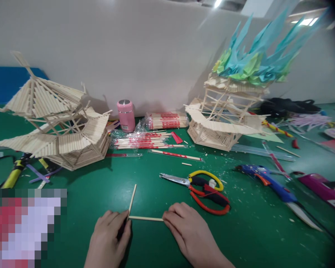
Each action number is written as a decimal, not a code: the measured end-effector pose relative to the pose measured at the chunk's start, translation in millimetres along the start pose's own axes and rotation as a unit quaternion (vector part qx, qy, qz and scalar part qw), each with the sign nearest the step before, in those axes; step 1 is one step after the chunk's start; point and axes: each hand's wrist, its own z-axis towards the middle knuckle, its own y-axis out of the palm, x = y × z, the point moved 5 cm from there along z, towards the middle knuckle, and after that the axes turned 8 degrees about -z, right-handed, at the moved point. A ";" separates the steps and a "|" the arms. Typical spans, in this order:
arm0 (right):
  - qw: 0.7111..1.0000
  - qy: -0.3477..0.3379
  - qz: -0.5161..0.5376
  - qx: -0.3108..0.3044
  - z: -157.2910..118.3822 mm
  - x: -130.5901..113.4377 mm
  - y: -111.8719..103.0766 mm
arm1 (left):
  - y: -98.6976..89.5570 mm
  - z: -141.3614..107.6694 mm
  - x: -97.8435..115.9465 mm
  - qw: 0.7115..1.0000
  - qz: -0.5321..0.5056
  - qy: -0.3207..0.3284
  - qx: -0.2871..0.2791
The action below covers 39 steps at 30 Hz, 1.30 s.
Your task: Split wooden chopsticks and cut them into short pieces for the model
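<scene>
Low in the middle, my left hand [108, 234] is closed, pinching the near end of a short wooden stick [132, 197] that slants away from me. A second wooden stick [146, 218] lies crosswise, its left end meeting the first at my left fingertips. At its right end my right hand [187, 230] is closed on it. Together the two sticks form a corner; whether they are joined there is hidden by my fingers. Beyond my right hand lie scissors [203, 186] with red and yellow handles. Farther right is a blue glue gun [270, 182].
Two wooden-stick pavilion models [64, 143] [226, 128] stand at the back, the right one topped with folded paper. Between them are a pink flask [126, 116] and wrapped chopsticks [167, 121]. A magenta device [321, 188] lies right; a pixelated patch covers the lower left.
</scene>
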 end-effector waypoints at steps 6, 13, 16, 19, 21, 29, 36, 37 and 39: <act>1.000 -0.006 -0.011 0.015 0.3 -3.0 -4.4 | -0.5 0.4 4.5 0.999 0.024 -0.023 0.000; 0.993 0.056 0.096 0.030 -4.3 6.5 -13.0 | 1.9 4.5 -2.6 0.981 -0.042 -0.167 -0.084; 0.967 0.107 0.228 0.042 -5.5 14.0 -17.3 | 0.2 12.5 -7.8 0.969 -0.090 -0.215 -0.086; 0.919 0.149 0.362 0.049 -3.0 17.7 -18.1 | -2.8 20.7 -12.2 0.954 -0.147 -0.255 -0.062; 0.869 0.186 0.457 0.040 0.2 17.2 -14.4 | -4.0 25.0 -11.1 0.933 -0.212 -0.286 -0.050; 0.750 0.187 0.635 0.010 14.8 -13.9 -3.5 | 6.9 36.9 17.6 0.766 -0.522 -0.374 0.021; 0.811 0.135 0.566 0.057 16.8 -25.1 6.9 | 28.4 23.5 22.4 0.651 -0.644 -0.393 0.080; 0.814 0.141 0.561 0.055 16.9 -25.1 8.8 | 30.3 21.2 23.0 0.643 -0.652 -0.393 0.086; 0.816 0.149 0.556 0.046 17.5 -25.0 12.0 | 33.7 17.5 24.1 0.622 -0.667 -0.397 0.098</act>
